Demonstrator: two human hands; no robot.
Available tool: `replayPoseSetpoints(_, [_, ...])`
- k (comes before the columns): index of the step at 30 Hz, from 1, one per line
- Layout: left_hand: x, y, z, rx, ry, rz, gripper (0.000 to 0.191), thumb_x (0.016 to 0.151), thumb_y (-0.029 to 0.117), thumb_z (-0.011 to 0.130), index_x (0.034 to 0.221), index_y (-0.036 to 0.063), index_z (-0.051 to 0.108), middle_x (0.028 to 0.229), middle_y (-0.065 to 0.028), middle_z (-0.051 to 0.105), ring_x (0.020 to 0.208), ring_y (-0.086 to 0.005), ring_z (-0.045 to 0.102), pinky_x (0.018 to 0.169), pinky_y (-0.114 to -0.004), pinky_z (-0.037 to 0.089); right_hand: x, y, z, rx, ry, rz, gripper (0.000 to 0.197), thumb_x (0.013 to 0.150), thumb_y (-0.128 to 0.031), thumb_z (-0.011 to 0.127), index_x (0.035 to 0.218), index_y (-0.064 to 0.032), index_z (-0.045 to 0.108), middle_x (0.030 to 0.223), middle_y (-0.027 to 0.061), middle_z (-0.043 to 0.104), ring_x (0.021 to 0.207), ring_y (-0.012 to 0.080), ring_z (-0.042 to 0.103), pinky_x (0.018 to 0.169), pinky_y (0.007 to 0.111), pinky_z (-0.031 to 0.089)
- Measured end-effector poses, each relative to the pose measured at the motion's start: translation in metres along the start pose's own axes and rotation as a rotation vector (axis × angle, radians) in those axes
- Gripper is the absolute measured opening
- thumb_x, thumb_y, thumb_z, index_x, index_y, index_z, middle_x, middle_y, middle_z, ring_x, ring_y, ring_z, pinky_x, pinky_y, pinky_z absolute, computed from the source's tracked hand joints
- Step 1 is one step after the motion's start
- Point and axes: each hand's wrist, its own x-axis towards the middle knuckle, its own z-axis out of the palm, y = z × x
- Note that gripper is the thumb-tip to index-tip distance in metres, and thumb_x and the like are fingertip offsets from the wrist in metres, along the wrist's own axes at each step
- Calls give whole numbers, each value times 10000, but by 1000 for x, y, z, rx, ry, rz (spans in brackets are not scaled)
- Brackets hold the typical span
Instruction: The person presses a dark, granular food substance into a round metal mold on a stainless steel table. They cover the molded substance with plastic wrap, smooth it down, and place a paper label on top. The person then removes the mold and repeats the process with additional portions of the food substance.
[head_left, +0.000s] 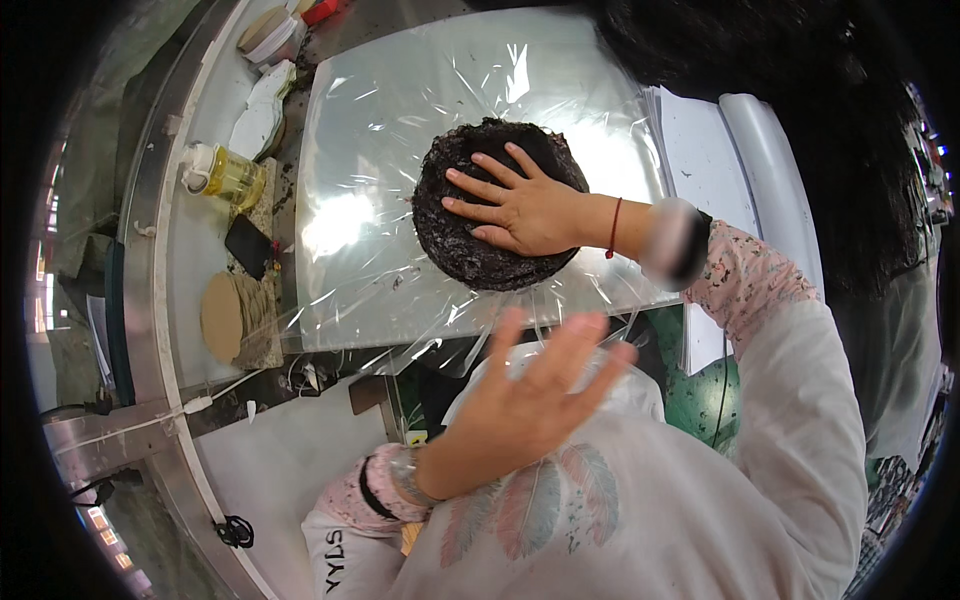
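A round, flat mass of dark curly hair (487, 274) rests on clear plastic film (375, 300) that covers a pale rectangular sheet or board. My right hand (517, 206) lies flat on the hair, palm down, with its fingers spread and a red cord at the wrist. Nearer my body, my left hand (525, 397) is raised in front of my shirt, blurred, its fingers apart and nothing seen in it. It appears apart from the hair. What lies under my right palm is hidden.
On the left are a bottle of yellow liquid (236, 176), a dark flat object (250, 246), round tan discs (223, 319) and a tub (271, 37). White sheets (705, 150), a pale roll (772, 165) and a large dark hair mass (825, 150) lie on the right.
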Motion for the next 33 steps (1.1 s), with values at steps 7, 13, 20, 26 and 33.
replayPoseSetpoints(7, [53,28,43,-216,249,194,280,893,138,710,1153,39,746,1136,-102,692,960,-236,675,957,-431,539,1,-3,-3,-12,1,-15,563,1124,-446,348,1658,-268,331,1744,95,225,1585,406,218,1256,647,110])
replayPoseSetpoints(13, [-77,-4,48,-588,-217,-18,343,910,158,744,1211,0,694,1256,-160,684,1090,-298,677,968,-412,555,-19,-11,-14,-12,-12,-41,557,1114,-435,378,1639,-247,376,1736,102,247,1580,410,230,1253,646,107])
replayPoseSetpoints(20, [-85,-47,69,-882,-1,-930,1382,785,418,916,1661,17,-76,1691,-270,149,1560,-405,265,1237,-493,342,-60,-36,-32,101,-67,-18,554,1101,-410,426,1633,-260,390,1731,95,259,1583,404,223,1263,650,89])
replayPoseSetpoints(26, [-31,-81,67,-485,5,-602,1083,774,259,874,1603,-20,234,1564,-242,375,1460,-428,391,1222,-528,335,-58,-32,-36,193,-107,-9,627,999,-372,601,1589,-218,452,1707,126,292,1581,417,225,1262,665,85])
replayPoseSetpoints(33, [4,-81,74,-191,-162,-570,560,703,107,716,1225,-31,567,1174,-197,568,1160,-401,532,1054,-497,420,-66,-4,-56,735,-195,-10,499,950,-120,642,1445,-86,589,1526,141,542,1553,375,323,1285,614,122])
